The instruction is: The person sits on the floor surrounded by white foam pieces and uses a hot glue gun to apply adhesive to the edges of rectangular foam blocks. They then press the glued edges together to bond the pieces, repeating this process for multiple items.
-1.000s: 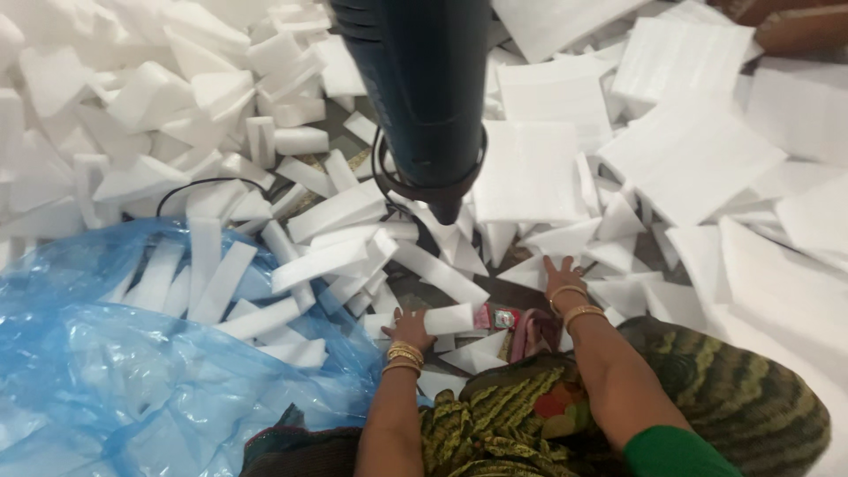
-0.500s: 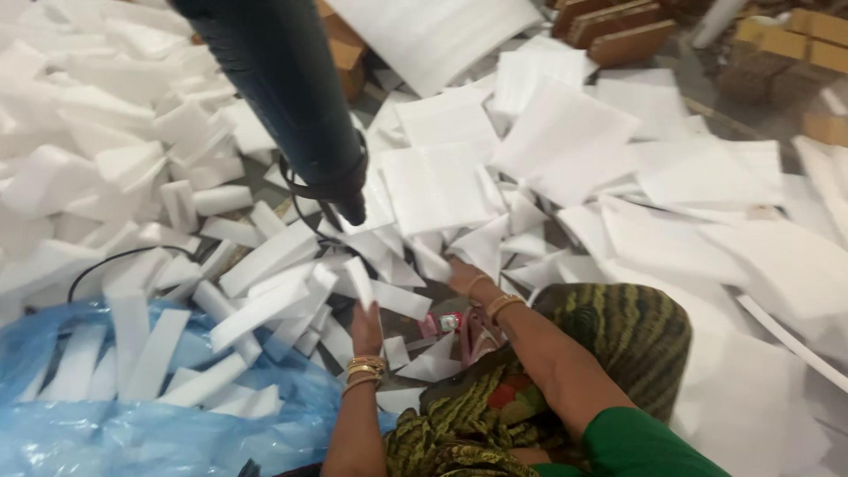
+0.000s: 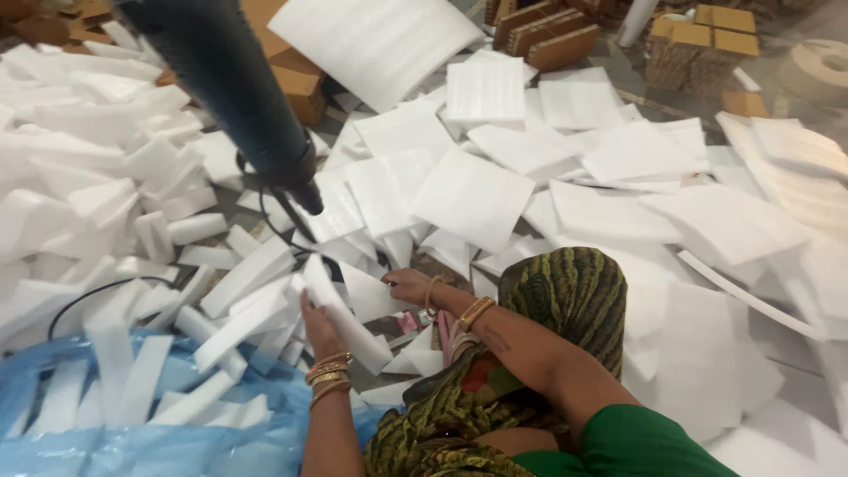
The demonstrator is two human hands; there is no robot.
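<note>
Left hand [image 3: 320, 327] gripping a rolled white foam strip [image 3: 344, 318] at lower centre, right hand [image 3: 408, 284] pinching a flat foam piece [image 3: 371, 296] just beside it, blue plastic bag [image 3: 53, 442] lying at lower left, dark tool [image 3: 234, 84] hanging at upper left, foam sheets [image 3: 477, 194] covering the floor.

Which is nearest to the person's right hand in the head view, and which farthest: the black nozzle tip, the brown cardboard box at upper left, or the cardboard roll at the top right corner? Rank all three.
From the right hand:
1. Black nozzle tip, just above and left of it.
2. Brown cardboard box, farther up, behind the nozzle.
3. Cardboard roll, far off at the top right corner.
</note>
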